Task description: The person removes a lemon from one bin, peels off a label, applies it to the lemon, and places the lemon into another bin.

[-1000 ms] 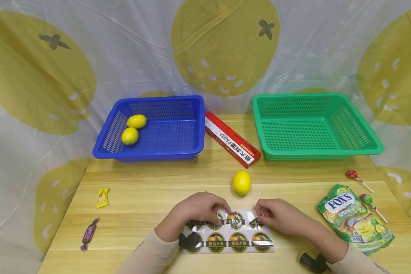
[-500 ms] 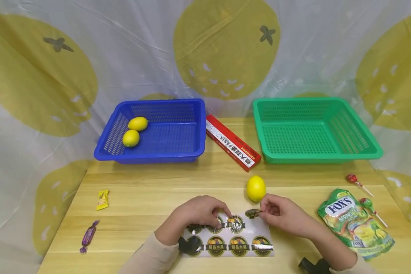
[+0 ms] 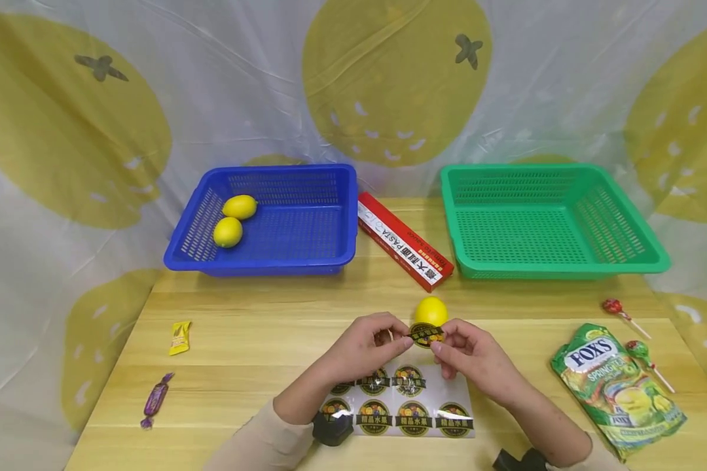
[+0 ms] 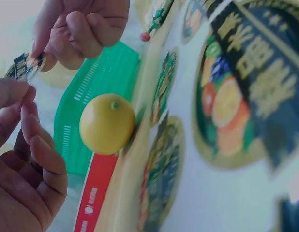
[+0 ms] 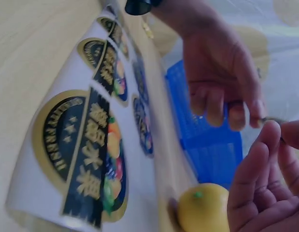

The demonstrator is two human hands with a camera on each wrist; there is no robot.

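A round black-and-gold fruit sticker (image 3: 426,335) is held up between both hands, just in front of a lemon (image 3: 431,310). The thumb and forefinger of my left hand (image 3: 368,343) pinch its left edge. From the other side my right hand (image 3: 477,356) pinches it at the right edge. Beneath them lies a white sheet of stickers (image 3: 442,383), showing a bare spot at its upper right. In the left wrist view the sticker (image 4: 27,67) sits between both sets of fingertips, and the lemon (image 4: 107,123) appears beyond. The right wrist view shows the sticker nearly edge-on.
A blue basket (image 3: 283,268) with two lemons (image 3: 234,219) stands back left, a green basket (image 3: 560,268) back right. Between them lies a red pasta box (image 3: 406,242). Candies (image 3: 179,338) lie at left; a FOX'S bag (image 3: 615,386) and lollipops (image 3: 639,350) at right.
The sticker came off the sheet's upper right corner in my right hand and moved up toward the lemon. My left hand left the sheet and took its other edge. The lemon shifted slightly.
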